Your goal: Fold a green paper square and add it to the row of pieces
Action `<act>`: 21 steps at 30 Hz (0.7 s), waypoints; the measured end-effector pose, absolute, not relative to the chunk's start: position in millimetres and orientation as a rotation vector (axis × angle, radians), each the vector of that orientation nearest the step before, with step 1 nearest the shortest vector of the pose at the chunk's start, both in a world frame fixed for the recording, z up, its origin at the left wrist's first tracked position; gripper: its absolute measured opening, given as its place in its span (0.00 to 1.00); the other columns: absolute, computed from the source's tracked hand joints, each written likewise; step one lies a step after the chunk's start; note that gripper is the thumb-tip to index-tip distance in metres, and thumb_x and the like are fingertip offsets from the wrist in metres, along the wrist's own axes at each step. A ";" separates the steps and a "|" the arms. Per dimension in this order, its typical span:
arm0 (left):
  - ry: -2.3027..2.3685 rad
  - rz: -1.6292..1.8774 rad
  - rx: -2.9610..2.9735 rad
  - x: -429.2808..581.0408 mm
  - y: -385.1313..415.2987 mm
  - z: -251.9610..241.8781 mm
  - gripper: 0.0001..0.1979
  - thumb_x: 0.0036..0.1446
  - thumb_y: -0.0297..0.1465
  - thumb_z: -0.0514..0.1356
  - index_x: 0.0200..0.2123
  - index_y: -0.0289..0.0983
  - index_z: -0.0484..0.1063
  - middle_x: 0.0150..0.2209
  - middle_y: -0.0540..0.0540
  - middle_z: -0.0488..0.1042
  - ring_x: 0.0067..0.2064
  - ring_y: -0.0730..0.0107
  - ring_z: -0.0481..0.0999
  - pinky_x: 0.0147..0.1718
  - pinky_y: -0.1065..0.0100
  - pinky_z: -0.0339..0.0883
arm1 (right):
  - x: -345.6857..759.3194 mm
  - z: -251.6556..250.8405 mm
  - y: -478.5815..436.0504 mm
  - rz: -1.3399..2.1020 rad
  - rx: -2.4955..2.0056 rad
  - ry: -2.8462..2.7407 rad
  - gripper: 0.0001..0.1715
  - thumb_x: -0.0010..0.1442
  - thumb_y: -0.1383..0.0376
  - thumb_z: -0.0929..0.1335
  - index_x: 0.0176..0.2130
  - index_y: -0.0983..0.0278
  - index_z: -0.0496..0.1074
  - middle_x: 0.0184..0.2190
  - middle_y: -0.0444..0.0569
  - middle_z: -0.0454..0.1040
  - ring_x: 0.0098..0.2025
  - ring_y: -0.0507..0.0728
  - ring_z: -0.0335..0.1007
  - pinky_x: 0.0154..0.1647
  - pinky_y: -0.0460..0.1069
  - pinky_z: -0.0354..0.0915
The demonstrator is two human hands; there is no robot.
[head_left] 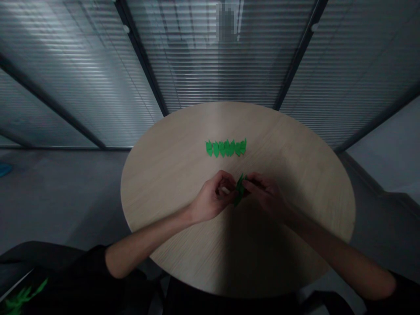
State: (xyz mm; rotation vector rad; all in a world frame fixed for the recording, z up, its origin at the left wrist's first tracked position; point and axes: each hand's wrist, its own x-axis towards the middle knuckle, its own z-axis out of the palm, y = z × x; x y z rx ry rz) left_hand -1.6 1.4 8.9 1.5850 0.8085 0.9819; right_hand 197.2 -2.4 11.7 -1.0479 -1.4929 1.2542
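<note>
My left hand (212, 197) and my right hand (265, 194) meet above the near half of a round pale wood table (183, 245). Between their fingertips they pinch a folded piece of green paper (240, 190), partly hidden by my fingers. A little farther off, a row of several similar green origami units (226, 148) lies on the tabletop, overlapping side by side. Neither hand touches that row.
Behind the table stand glass partitions with slatted blinds and dark frames. Grey floor surrounds the table. At the lower left, a dark surface (39, 267) carries a loose green paper shape (22, 297). A small blue object (4, 169) lies at the left edge.
</note>
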 end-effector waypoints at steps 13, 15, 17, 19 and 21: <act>0.806 0.977 1.601 -1.2 1.5 8.4 0.10 0.61 0.29 0.65 0.41 0.36 0.66 0.34 0.48 0.74 0.31 0.75 0.75 0.25 0.74 0.67 | 198.5 10.0 -0.4 1.221 -1.063 -1.461 0.18 0.65 0.51 0.71 0.32 0.63 0.75 0.27 0.44 0.74 0.30 0.53 0.72 0.34 0.48 0.69; 0.801 0.972 1.589 -0.8 1.8 8.1 0.10 0.61 0.29 0.65 0.41 0.36 0.66 0.33 0.49 0.73 0.30 0.75 0.74 0.25 0.74 0.67 | 197.9 10.2 -0.9 1.227 -1.052 -1.445 0.18 0.65 0.52 0.71 0.32 0.63 0.75 0.27 0.44 0.74 0.30 0.52 0.72 0.33 0.48 0.69; 0.782 0.965 1.565 -0.6 2.0 7.6 0.11 0.61 0.29 0.66 0.41 0.36 0.66 0.34 0.48 0.74 0.31 0.75 0.75 0.26 0.73 0.68 | 197.2 10.0 -0.9 1.232 -1.050 -1.439 0.18 0.65 0.52 0.70 0.31 0.63 0.74 0.26 0.43 0.72 0.29 0.52 0.71 0.32 0.47 0.69; 0.771 0.959 1.550 -0.4 2.2 7.0 0.11 0.61 0.29 0.66 0.41 0.36 0.65 0.34 0.48 0.74 0.31 0.74 0.75 0.27 0.72 0.70 | 196.6 9.5 -0.5 1.242 -1.060 -1.437 0.19 0.65 0.52 0.70 0.30 0.63 0.73 0.24 0.42 0.70 0.27 0.51 0.69 0.30 0.47 0.68; 0.777 0.952 1.547 -0.3 2.2 6.7 0.11 0.60 0.29 0.66 0.41 0.36 0.65 0.34 0.48 0.74 0.31 0.74 0.75 0.27 0.72 0.70 | 196.4 9.1 -0.1 1.250 -1.088 -1.434 0.19 0.65 0.51 0.70 0.31 0.63 0.73 0.24 0.42 0.70 0.27 0.51 0.69 0.30 0.47 0.69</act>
